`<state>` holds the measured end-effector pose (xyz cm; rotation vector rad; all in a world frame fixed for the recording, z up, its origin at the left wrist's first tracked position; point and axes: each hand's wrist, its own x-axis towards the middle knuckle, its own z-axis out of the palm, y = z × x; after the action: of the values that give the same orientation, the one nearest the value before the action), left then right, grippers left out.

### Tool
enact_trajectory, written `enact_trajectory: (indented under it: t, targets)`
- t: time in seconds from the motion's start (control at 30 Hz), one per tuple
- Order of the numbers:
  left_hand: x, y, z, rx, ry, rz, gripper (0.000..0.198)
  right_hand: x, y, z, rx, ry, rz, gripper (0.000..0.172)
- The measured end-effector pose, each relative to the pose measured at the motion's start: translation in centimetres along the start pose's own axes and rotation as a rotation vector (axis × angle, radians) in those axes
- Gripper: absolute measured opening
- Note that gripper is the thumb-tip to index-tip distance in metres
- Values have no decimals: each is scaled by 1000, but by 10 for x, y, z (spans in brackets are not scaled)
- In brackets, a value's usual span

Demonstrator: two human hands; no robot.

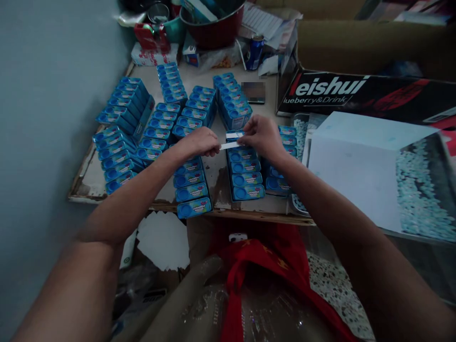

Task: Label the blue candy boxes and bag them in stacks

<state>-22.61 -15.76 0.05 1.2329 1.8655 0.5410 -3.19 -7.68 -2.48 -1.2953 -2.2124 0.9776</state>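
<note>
A narrow white strip stretches between my two hands, above a row of blue candy boxes. My left hand is closed on the strip's left end, fingers curled. On the right, my right hand pinches its other end between thumb and fingertips. Another white strip lies across the far end of the same row, partly hidden by my right hand. The boxes have round lids and "Caramelo macizo" lettering. Beneath my left forearm runs another row of blue boxes.
More blue box rows stand at the table's left. At right are a tray of pale blue candies, partly covered by white card, and a large black carton. A red pot, tape dispenser and blue can sit behind.
</note>
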Motion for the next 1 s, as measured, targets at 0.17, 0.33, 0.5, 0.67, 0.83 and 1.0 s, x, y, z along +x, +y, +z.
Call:
enact_trajectory:
  t: [0.17, 0.33, 0.5, 0.67, 0.83, 1.0]
  targets:
    - [11, -8, 7, 16, 0, 20, 21, 0, 0, 3, -29, 20, 27, 26]
    - [21, -4, 11, 319, -71, 38, 20, 2, -3, -4, -219, 13, 10, 34]
    - [18, 10, 19, 456, -172, -32, 15, 3, -6, -14, -366, -84, 4, 31]
    - [-2, 46, 6, 986, 215, 38, 15, -18, 4, -63, -415, -12, -63, 22]
    - [1, 127, 9, 1032, 324, 193, 24, -34, 101, -180, -577, 338, -98, 28]
    - [68, 203, 81, 440, 259, 573, 21, -44, 190, -235, -726, 310, -100, 11]
